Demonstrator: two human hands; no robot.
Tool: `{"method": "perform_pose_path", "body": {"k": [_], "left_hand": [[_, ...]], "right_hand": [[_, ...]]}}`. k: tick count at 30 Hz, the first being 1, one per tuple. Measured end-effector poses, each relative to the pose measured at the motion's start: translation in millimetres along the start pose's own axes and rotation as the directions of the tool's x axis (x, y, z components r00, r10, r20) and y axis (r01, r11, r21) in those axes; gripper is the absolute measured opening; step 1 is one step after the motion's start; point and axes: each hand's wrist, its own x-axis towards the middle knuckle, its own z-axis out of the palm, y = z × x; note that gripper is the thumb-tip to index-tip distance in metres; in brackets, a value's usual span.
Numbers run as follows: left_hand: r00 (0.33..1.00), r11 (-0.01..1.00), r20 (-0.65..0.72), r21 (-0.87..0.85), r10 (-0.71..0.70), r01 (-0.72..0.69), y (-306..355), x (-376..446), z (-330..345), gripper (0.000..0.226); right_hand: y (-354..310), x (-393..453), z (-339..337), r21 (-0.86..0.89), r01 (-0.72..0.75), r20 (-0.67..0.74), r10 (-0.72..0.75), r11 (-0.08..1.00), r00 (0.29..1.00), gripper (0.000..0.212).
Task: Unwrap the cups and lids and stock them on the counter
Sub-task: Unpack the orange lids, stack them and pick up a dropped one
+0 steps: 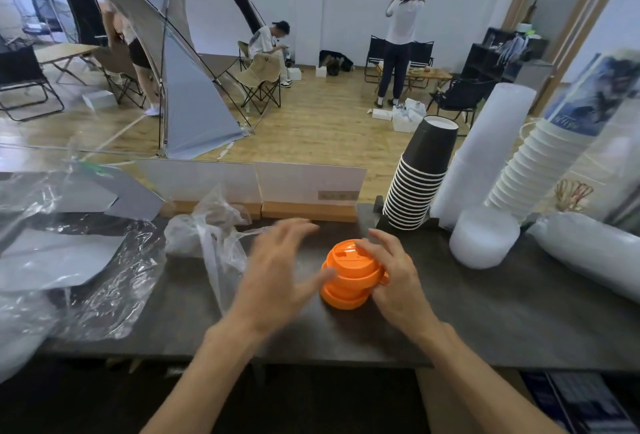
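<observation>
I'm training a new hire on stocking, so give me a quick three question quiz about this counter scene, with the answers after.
1. True or false: the orange lids are still sealed in plastic wrap.
2. Which hand is gripping the orange lids? A) left hand B) right hand C) neither
3. Fill in: the stack of black paper cups stands rims ____ on the counter.

Key
1. False. The lids sit bare on the counter; loose plastic wrap lies to their left.
2. B. The right hand wraps their side, while the left hand is open and blurred beside them.
3. Down.
</observation>
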Motion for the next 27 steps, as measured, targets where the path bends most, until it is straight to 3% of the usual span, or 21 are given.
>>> {"method": "perform_pose_path", "body": {"k": [2, 6, 8, 12, 15, 17, 20, 23, 27], "left_hand": [[0.965, 0.995, 0.262, -0.099, -0.005, 0.032, 8.6, 8.4, 19.2, 0.092], [0.914, 0.951, 0.399, -0.245, -0.077, 0.187, 9.4, 16.6, 45.8, 0.102], [0.921, 0.929, 0.378, -0.303, -0.088, 0.213, 6.8, 14.6, 50.1, 0.101], [0.952, 0.896, 0.255, -0.363, -0.169, 0.256, 6.3, 9.8, 51.2, 0.095], [0.96, 0.854, 0.159, -0.439, -0.232, 0.279, 14.6, 6.7, 48.3, 0.06], [0.956, 0.833, 0.17, -0.47, -0.239, 0.292, 19.0, 6.9, 46.8, 0.045], [0.924, 0.702, 0.268, -0.603, -0.271, 0.381, 22.2, 10.9, 46.9, 0.048], [0.854, 0.49, 0.264, -0.726, -0.448, 0.482, 21.8, 18.9, 46.7, 0.043], [0.858, 0.536, 0.23, -0.699, -0.459, 0.474, 17.8, 25.9, 50.0, 0.031]], "right_hand": [[0.5, 1.3, -2.6, 0.011, 0.022, 0.002, -0.022, 1.0, 1.0, 0.059], [-5.7, -3.6, -7.7, 0.008, 0.031, 0.008, -0.031, 0.999, 0.999, 0.065], [-7.3, -7.2, -11.1, 0.015, 0.024, 0.002, -0.024, 1.0, 1.0, 0.067], [-7.7, -10.5, -20.2, 0.014, 0.028, -0.137, -0.025, 1.0, 0.99, 0.056], [-13.5, -16.9, -18.5, 0.009, 0.016, -0.256, -0.014, 1.0, 0.967, 0.058], [-20.5, -22.1, -14.4, -0.011, 0.012, -0.308, -0.014, 1.0, 0.951, 0.064], [-34.6, -34.4, -6.5, -0.084, 0.062, -0.364, -0.089, 0.995, 0.927, 0.071], [-44.3, -53.4, 5.6, -0.02, 0.126, -0.298, -0.127, 0.992, 0.946, 0.059], [-37.9, -59.9, 9.8, 0.136, 0.029, -0.309, 0.015, 0.99, 0.951, 0.048]]}}
